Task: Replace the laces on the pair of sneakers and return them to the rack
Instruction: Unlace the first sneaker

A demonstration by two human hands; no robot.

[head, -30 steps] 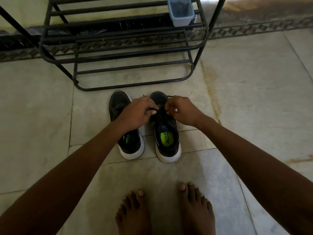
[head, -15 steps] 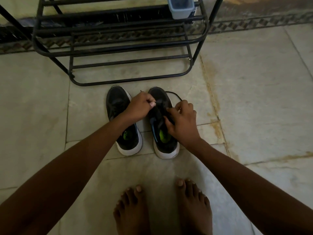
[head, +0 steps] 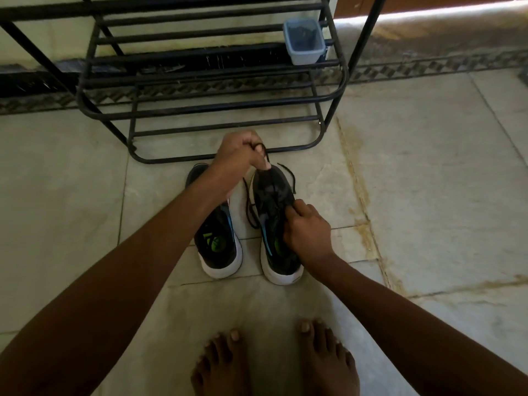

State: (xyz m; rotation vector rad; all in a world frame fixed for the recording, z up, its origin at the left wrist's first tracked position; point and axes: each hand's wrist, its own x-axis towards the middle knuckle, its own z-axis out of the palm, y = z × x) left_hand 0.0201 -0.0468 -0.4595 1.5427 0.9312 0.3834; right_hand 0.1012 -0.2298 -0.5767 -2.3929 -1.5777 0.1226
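Now unlacing: left hand (head: 238, 151) pinches lace (head: 267, 158) at twelve o'clock; right hand (head: 307, 228) grips sneaker (head: 274, 201). Best pull straight, shoe steadied.

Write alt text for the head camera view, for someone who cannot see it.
A person bends over two black sneakers on a tiled floor, the left hand pulling a black lace up from the right sneaker while the right hand pinches at its eyelets. The left sneaker stands beside it, before a black metal rack holding a small grey tub.

Left sneaker (head: 218, 247) toe behind left hand (head: 240, 152)
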